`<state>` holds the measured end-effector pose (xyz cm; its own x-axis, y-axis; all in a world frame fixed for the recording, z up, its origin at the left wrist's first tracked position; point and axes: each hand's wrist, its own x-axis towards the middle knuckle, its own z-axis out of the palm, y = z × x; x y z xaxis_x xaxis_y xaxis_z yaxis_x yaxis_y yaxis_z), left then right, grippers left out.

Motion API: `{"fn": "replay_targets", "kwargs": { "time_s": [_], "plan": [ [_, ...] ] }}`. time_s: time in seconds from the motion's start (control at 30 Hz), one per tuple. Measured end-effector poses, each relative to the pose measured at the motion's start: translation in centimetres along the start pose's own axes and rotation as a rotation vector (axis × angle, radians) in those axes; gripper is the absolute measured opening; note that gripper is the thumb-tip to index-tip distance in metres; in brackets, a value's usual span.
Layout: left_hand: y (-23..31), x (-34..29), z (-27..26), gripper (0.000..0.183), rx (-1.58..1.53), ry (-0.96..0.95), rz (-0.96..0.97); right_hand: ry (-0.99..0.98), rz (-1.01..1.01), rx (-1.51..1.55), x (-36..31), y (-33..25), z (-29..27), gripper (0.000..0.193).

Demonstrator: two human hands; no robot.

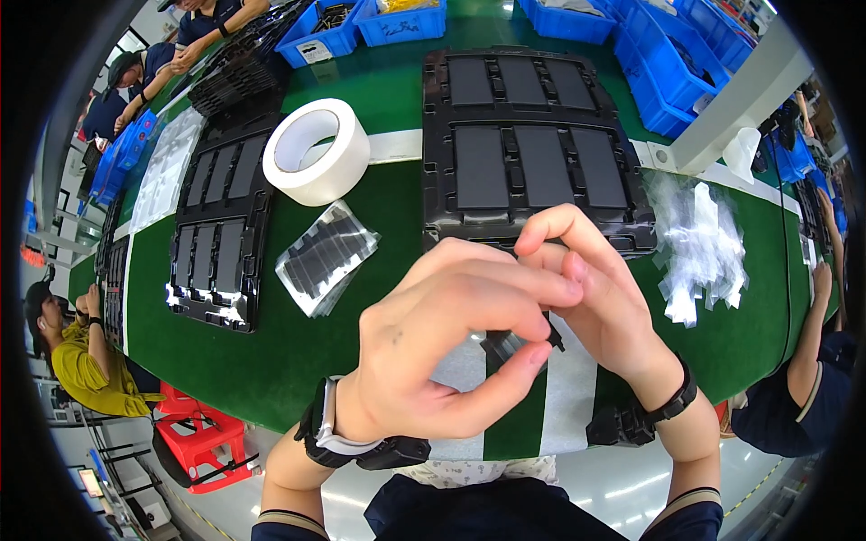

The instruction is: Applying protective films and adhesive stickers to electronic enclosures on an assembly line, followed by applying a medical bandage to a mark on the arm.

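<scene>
My left hand (442, 338) and my right hand (600, 293) meet above the near edge of the green table. The left fingers are bent in a pinch around a small dark strip-like piece (505, 346), with a black tip sticking out past the thumb. On my right hand, the thumb and forefinger curl together against the left fingertips; what they pinch, if anything, is hidden. Just beyond the hands lies a black plastic tray (433, 194) with dark flat rectangular pieces (543, 167) in its pockets.
A roll of white tape (354, 160) stands left of the tray, near clear bags of dark strips (325, 257). Another black tray (216, 311) lies farther left. Crumpled clear film (699, 252) is at right, beside a metal post (753, 99). Blue bins (401, 25) line the back; people sit at both sides.
</scene>
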<state>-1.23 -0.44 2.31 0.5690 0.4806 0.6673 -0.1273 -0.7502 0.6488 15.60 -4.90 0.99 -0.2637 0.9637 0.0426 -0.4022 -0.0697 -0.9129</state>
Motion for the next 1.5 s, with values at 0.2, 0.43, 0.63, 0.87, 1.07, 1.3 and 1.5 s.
{"fn": "replay_targets", "kwargs": {
  "time_s": [0.2, 0.43, 0.63, 0.87, 1.07, 1.3, 1.5],
  "plan": [
    [0.30, 0.04, 0.02, 0.035, 0.041, -0.020, 0.017, -0.073, -0.057, -0.041, -0.08, 0.11, -0.13, 0.027],
    [0.21, -0.05, 0.21, 0.028, 0.043, 0.006, 0.034, -0.072, -0.080, -0.040, -0.21, 0.15, -0.05, 0.027],
    [0.11, -0.09, 0.34, 0.028, 0.013, 0.014, 0.056, -0.064, -0.062, -0.070, -0.35, -0.02, 0.03, 0.029],
    [0.34, -0.17, 0.23, 0.030, -0.026, -0.004, 0.084, -0.109, -0.132, -0.095, -0.26, 0.27, 0.07, 0.029],
    [0.11, -0.25, 0.02, 0.035, -0.202, -0.010, 0.002, -0.144, -0.147, -0.114, -0.41, -0.10, 0.19, 0.031],
    [0.22, -0.37, 0.17, 0.047, -0.272, 0.021, -0.082, -0.138, -0.143, -0.113, -0.47, -0.09, 0.24, 0.032],
    [-0.07, -0.19, 0.07, 0.051, -0.250, -0.010, -0.028, -0.157, -0.175, -0.161, -0.45, 0.06, 0.17, 0.038]
  ]
}}
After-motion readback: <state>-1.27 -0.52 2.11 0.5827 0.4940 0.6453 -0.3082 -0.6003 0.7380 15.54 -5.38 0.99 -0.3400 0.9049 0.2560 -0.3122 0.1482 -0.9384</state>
